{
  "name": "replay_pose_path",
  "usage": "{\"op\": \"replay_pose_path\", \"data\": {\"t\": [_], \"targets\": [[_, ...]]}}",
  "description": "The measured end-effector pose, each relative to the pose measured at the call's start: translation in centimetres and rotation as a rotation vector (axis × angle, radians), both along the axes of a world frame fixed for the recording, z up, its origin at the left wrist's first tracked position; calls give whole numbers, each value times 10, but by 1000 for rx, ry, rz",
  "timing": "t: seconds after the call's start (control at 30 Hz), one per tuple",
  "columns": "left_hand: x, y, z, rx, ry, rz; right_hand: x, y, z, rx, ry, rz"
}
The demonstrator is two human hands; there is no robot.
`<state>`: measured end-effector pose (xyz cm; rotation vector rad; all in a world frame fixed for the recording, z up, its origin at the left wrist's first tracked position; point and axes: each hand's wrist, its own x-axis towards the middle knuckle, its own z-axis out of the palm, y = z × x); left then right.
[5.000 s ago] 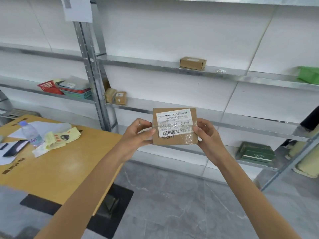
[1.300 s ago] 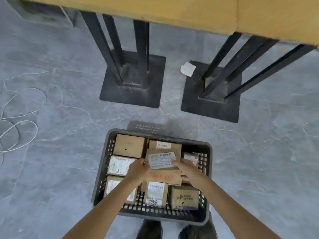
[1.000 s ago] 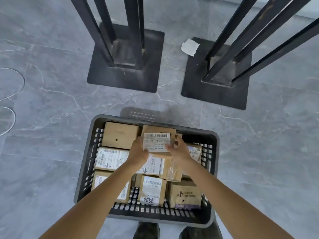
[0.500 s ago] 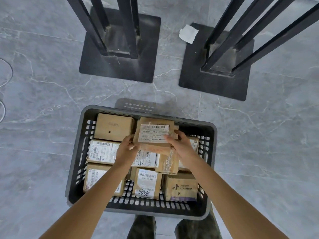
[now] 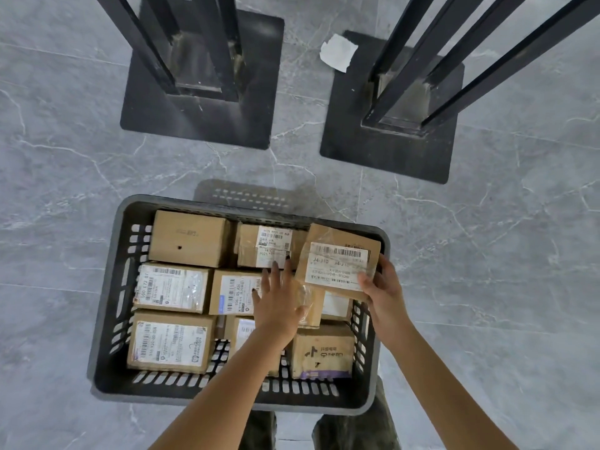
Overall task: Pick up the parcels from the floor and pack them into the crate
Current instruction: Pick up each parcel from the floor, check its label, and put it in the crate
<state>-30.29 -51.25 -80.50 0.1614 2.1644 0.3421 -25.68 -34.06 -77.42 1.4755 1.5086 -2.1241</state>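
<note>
A dark grey slotted crate stands on the floor right below me, packed with several brown cardboard parcels with white labels. My right hand grips the lower right corner of a flat brown parcel with a barcode label, held tilted over the crate's far right corner. My left hand is off that parcel, fingers straight, hovering over or resting on the parcels in the crate's middle. A plain box fills the far left corner.
Two black metal table legs on square base plates stand just beyond the crate. A crumpled white paper scrap lies between them. Grey marble-like floor tiles surround the crate. My shoes show under its near edge.
Both hands held the labelled parcel over the crate's middle; now the left hand has let go and the right hand has carried it to the far right corner.
</note>
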Motion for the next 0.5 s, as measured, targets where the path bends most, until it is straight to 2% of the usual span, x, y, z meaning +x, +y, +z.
{"op": "replay_pose_path", "data": {"t": [0.27, 0.37, 0.5], "targets": [[4, -21, -8, -121, 100, -138, 13, -13, 4, 405, 63, 211], [-1, -20, -5, -158, 121, -211, 7, -25, -6, 513, -2, 297], [-6, -13, -3, -128, 99, -190, -7, -34, -29, 511, -190, 312]]}}
